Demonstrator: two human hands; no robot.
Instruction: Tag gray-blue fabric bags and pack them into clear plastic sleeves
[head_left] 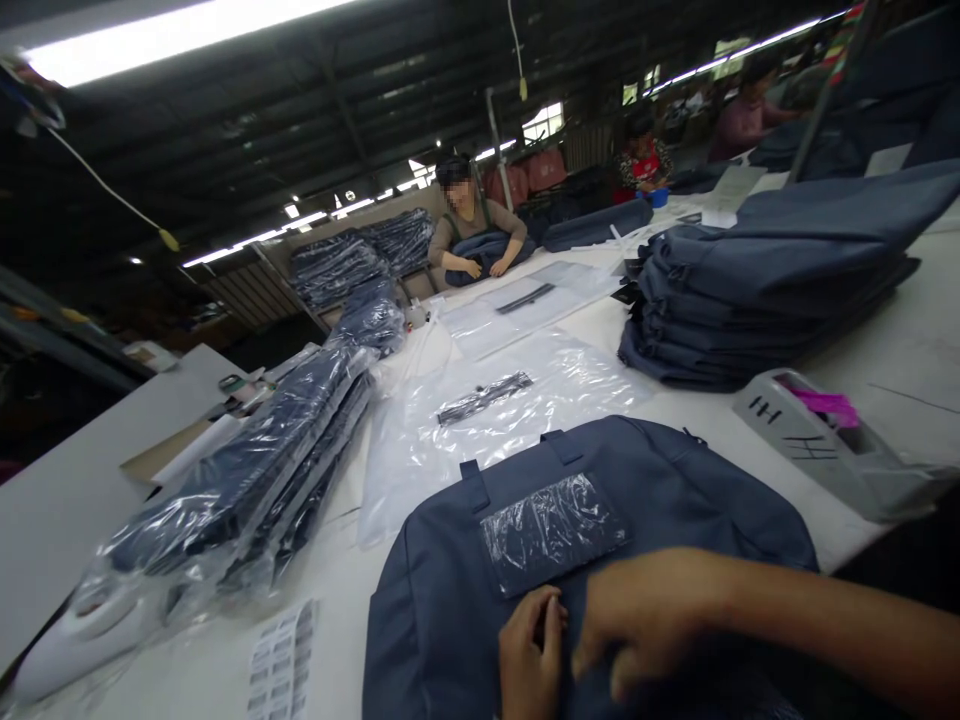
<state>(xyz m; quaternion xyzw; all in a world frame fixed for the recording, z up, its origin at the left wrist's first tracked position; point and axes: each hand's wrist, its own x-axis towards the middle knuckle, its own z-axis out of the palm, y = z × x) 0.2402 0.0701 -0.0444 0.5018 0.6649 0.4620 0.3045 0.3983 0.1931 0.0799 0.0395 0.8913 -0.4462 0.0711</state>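
Observation:
A dark blue bag [439, 570] lies flat on the table before me, with two short straps along its upper edge. A small plastic-wrapped dark packet [551, 530] rests on its front. My left hand [531, 650] is on the bag just below the packet, its fingers curled in and the thumb close to them; what they pinch, if anything, is hidden. Just to its right, my right hand [649, 615] reaches across the bag with fingers bent downward. Motion blurs its fingertips, so its grip is unclear.
Clear plastic bags [487, 400] lie beyond the blue bag. Plastic-wrapped bags [247, 470] are piled left, near a sticker sheet [281, 665]. At right are stacked blue bags [757, 290] and a grey tape dispenser [817, 440]. A co-worker [476, 225] handles a bag across the table.

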